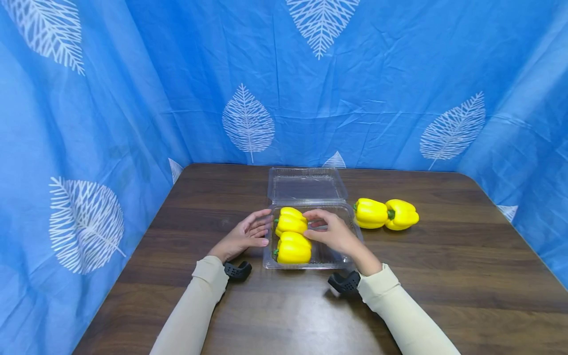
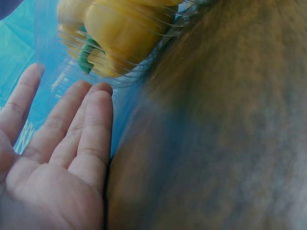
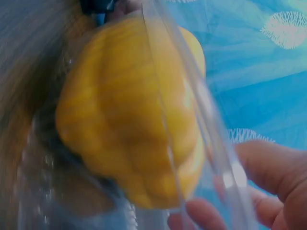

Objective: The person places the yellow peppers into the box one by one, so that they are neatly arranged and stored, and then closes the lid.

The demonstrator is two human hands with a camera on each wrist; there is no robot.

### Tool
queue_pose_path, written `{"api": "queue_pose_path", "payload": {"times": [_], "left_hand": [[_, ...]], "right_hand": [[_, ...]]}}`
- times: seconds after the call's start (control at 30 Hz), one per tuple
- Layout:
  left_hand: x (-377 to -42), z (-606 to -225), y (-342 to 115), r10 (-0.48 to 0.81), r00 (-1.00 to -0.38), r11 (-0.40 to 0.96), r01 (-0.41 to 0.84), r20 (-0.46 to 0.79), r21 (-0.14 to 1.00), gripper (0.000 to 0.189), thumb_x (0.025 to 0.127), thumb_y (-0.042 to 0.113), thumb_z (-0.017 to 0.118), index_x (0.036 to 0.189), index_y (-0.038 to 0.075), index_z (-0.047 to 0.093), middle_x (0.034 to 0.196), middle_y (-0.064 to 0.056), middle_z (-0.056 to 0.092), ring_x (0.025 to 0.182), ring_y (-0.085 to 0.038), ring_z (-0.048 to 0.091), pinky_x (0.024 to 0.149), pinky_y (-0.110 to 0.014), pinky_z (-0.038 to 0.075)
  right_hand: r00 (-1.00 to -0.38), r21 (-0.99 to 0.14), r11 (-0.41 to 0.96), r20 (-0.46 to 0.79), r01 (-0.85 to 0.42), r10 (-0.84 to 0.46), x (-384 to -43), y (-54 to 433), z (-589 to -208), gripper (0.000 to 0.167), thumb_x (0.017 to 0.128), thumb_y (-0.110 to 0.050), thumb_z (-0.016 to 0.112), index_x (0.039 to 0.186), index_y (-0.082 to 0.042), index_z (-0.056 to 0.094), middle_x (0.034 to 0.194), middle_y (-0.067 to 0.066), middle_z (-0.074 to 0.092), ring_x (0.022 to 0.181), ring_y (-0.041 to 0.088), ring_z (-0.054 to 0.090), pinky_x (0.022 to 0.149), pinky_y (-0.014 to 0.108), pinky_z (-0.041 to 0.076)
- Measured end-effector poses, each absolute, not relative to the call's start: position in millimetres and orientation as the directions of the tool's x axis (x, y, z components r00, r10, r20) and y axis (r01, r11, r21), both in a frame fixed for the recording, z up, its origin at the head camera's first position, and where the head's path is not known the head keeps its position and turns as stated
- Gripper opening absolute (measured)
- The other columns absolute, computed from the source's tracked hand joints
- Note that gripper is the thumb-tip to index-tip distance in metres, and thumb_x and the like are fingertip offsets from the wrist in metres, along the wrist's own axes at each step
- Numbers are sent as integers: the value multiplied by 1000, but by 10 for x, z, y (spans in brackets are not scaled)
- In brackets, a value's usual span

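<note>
Two yellow bell peppers lie in the base of a clear plastic clamshell box [image 1: 328, 266], one behind the other along its left side. My right hand [image 1: 335, 234] reaches over the box, its bent fingers and thumb spread at the right end of the far bell pepper [image 1: 291, 222]. The right wrist view shows a gap between thumb and fingers; contact is unclear. Closer to me sits the near bell pepper [image 1: 294, 249], large and blurred in that view. Beside the box's left wall, my left hand [image 1: 244, 236] extends its fingers, fingertips at or against the plastic.
Right of the box, two more yellow bell peppers [image 1: 371, 213] [image 1: 401, 215] lie end to end on the dark wooden table [image 1: 443, 276]. The box's lid [image 1: 307, 186] lies folded back behind it. A blue curtain [image 1: 381, 98] with white leaf prints hangs around the table.
</note>
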State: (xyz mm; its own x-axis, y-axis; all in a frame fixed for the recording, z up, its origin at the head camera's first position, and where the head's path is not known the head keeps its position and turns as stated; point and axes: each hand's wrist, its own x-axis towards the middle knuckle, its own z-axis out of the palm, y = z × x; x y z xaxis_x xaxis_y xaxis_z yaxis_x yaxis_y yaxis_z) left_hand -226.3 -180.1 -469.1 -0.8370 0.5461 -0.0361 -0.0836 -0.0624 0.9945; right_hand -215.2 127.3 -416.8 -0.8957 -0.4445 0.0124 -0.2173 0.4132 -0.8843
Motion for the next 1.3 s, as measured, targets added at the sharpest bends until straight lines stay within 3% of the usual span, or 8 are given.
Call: {"api": "queue_pose_path", "payload": {"times": [0.33, 0.67, 1.13, 1.3], "left_hand": [[-2259, -4684, -1795, 542, -839, -61, -84, -38, 995, 90, 97, 8, 80, 169, 1, 26, 174, -24, 29, 161, -42, 31, 124, -34, 39], [-2256, -4694, -1786, 541, -840, -46, -87, -49, 995, 89, 98, 6, 78, 170, 3, 26, 175, -23, 29, 161, -41, 31, 123, -33, 41], [-2266, -4684, -1794, 544, -838, -63, -98, -48, 993, 90, 98, 4, 77, 170, 2, 24, 175, -24, 27, 161, -42, 28, 122, -33, 41], [-2261, -4685, -1785, 541, -839, -58, -112, -63, 992, 88, 98, 2, 75, 170, 2, 24, 176, -23, 27, 161, -42, 29, 122, -34, 41]], "right_hand": [[-835, -836, 410, 99, -365, -541, -2101, 1487, -4113, 37, 104, -9, 72, 137, 5, 65, 135, 25, 68, 122, 45, 67, 106, 61, 56], [-802, -791, 375, 230, -484, -552, -2064, 1663, -4058, 33, 100, -3, 75, 130, 7, 69, 128, 24, 72, 113, 43, 69, 101, 58, 59], [-829, -767, 414, 262, -490, -495, -2010, 1934, -3972, 34, 98, 0, 77, 131, 4, 70, 129, 21, 73, 120, 40, 70, 105, 54, 59], [-830, -757, 420, 281, -501, -482, -2023, 2010, -3996, 37, 96, 1, 79, 131, 3, 69, 129, 23, 73, 118, 39, 71, 104, 46, 61]]}}
